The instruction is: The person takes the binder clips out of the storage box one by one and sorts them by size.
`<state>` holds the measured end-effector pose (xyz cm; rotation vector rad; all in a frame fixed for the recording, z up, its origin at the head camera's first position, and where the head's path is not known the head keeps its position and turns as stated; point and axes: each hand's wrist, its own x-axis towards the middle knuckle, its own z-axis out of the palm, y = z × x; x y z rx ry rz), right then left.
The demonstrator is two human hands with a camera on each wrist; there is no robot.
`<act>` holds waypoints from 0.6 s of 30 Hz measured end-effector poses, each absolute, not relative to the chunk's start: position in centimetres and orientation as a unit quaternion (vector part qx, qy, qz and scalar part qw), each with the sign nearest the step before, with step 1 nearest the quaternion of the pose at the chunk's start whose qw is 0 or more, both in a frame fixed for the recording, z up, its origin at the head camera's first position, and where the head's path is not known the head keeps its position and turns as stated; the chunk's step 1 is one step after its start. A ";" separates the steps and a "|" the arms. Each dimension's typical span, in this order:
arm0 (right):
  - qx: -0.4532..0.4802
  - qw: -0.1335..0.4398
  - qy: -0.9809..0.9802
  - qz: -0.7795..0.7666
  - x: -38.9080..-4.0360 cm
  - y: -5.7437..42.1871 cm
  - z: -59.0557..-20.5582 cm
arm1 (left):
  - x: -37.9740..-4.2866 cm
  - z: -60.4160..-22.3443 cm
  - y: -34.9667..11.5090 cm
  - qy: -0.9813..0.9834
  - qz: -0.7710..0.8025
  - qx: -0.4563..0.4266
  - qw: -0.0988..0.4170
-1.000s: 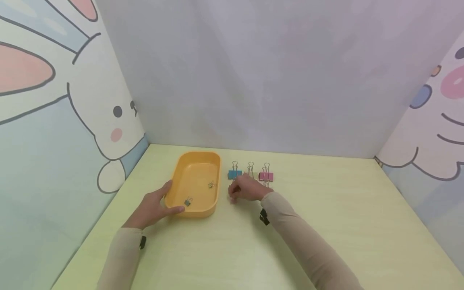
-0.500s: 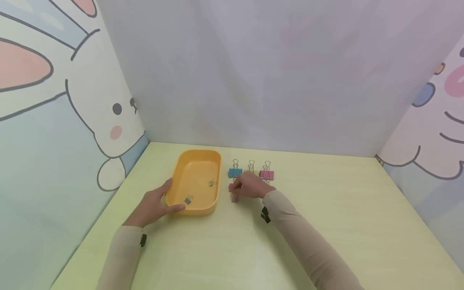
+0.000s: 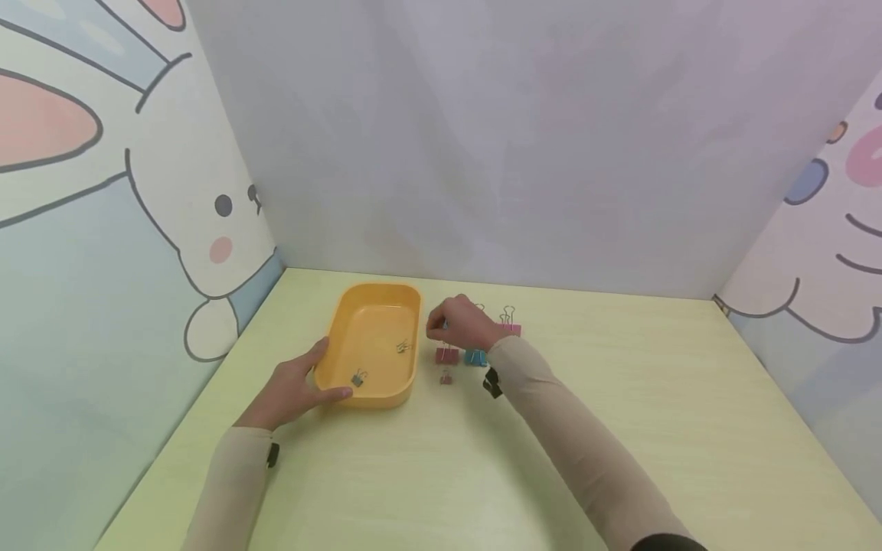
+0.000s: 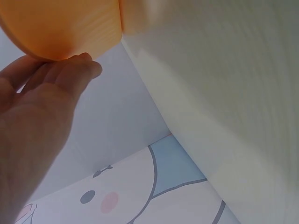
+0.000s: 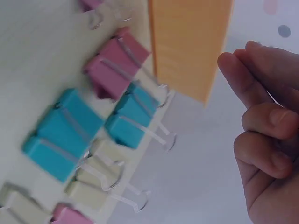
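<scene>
My left hand holds the yellow-orange tray at its near left corner, thumb at the near rim and fingers along the left side. In the left wrist view the fingers press against the tray's outer wall. Two small binder clips lie inside, a greyish one and a pale one. My right hand hovers over the binder clips beside the tray. In the right wrist view its foremost fingers stretch loosely, the others curl, and nothing shows between them. Beneath lie a dark pink binder clip and a blue binder clip.
A small pink binder clip lies nearest me. At the back, another blue clip and a cream clip are partly hidden by my right hand in the head view; a pink clip stands right of them. Walls enclose the table.
My right hand has left the dark pink clip and moved up and away toward the back row, uncovering the dark pink and blue clips. The left hand and the tray have stayed put.
</scene>
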<state>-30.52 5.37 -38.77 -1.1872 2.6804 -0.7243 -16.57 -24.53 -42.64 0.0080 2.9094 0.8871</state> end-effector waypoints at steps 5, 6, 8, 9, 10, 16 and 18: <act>-0.414 0.065 0.886 -0.199 -30.9 2.5 -38.1 | -16.6 -42.8 -24.6 0.955 0.291 0.003 0.048; -0.415 0.067 0.887 -0.188 -30.9 2.0 -37.9 | -16.7 -42.9 -24.5 0.955 0.292 0.003 0.050; -0.418 0.069 0.892 -0.160 -31.0 1.1 -37.8 | -16.7 -43.0 -24.5 0.955 0.293 0.003 0.052; -0.419 0.068 0.894 -0.146 -31.0 0.6 -37.7 | -16.7 -43.0 -24.5 0.955 0.293 0.004 0.054; -0.419 0.067 0.896 -0.132 -31.0 0.2 -37.7 | -16.7 -43.0 -24.4 0.954 0.293 0.001 0.055; -0.406 0.052 0.911 -0.043 -31.1 -2.2 -38.2 | -16.8 -42.9 -24.6 0.953 0.298 -0.008 0.057; -0.400 0.048 0.915 -0.014 -31.2 -2.8 -38.7 | -16.8 -42.9 -24.6 0.953 0.298 -0.009 0.057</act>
